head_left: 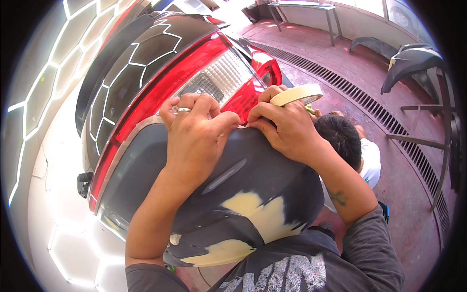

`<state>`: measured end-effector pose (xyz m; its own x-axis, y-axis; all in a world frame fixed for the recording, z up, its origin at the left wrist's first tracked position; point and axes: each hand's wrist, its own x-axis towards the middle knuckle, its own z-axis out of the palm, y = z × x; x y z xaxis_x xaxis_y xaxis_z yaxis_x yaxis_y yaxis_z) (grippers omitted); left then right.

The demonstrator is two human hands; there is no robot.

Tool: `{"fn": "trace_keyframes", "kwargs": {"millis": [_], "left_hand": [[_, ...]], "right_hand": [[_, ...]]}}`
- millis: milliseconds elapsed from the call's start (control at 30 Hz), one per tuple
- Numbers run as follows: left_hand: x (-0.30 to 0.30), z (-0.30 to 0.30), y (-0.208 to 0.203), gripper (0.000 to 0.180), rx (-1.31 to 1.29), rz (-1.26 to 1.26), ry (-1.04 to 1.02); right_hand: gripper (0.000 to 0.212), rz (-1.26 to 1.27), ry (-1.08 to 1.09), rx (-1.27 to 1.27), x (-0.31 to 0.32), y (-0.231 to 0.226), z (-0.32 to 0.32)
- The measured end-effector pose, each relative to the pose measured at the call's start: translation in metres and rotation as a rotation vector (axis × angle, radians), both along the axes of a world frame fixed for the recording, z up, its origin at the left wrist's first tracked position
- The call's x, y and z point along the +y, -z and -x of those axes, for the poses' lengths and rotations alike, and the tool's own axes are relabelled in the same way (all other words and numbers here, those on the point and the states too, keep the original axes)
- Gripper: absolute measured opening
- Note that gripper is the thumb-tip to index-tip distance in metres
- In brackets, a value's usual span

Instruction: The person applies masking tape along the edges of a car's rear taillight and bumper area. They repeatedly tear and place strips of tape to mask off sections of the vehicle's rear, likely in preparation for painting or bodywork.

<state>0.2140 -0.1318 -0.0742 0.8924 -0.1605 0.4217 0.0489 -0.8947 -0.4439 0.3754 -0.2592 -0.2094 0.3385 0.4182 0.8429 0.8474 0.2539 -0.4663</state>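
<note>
A roll of cream masking tape (297, 94) sits against the raised fingers of my right hand (288, 121). That hand's thumb and index finger pinch together at the lower corner of a red and clear tail light (228, 73). My left hand (194, 134), wearing a ring, is curled over the light's lower edge, its thumb reaching toward my right fingertips. A strip of tape (127, 137) follows the seam between the light and a grey primed body panel (146, 160). A short bit of tape shows between my hands; my left fingertips are partly hidden.
Beige filler patches (262, 214) mark the panel below my arms. At right, close to the car, a person (340, 141) is low down. A floor drain grate (360, 100) curves past, and a metal stand (423, 141) holds dark body parts. A bench (304, 7) stands behind.
</note>
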Motion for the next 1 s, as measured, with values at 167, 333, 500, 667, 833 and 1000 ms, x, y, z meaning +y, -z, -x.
{"fn": "trace_keyframes", "kwargs": {"millis": [167,333,500,667,833,1000], "left_hand": [[-0.001,0.0,-0.001,0.01,-0.022,0.013,-0.016],[-0.001,0.003,-0.004,0.017,-0.283,-0.023,-0.057],[-0.015,0.051,-0.022,0.024,-0.417,0.097,-0.075],[-0.029,0.11,-0.01,0.026,-0.466,0.207,-0.092],[-0.028,0.184,0.014,0.028,-0.484,0.298,-0.184],[-0.025,0.243,0.054,0.026,-0.629,0.401,-0.179]], "right_hand": [[0.009,0.012,0.037,0.05,-0.001,-0.002,0.006],[0.015,-0.091,0.133,0.284,0.003,-0.001,0.016],[0.023,-0.002,0.05,0.085,-0.011,-0.004,0.013],[0.019,-0.015,0.046,0.066,-0.002,-0.007,0.01],[0.019,-0.033,0.074,-0.022,0.006,-0.01,0.013],[0.03,-0.054,0.098,0.066,0.011,-0.004,0.013]]}}
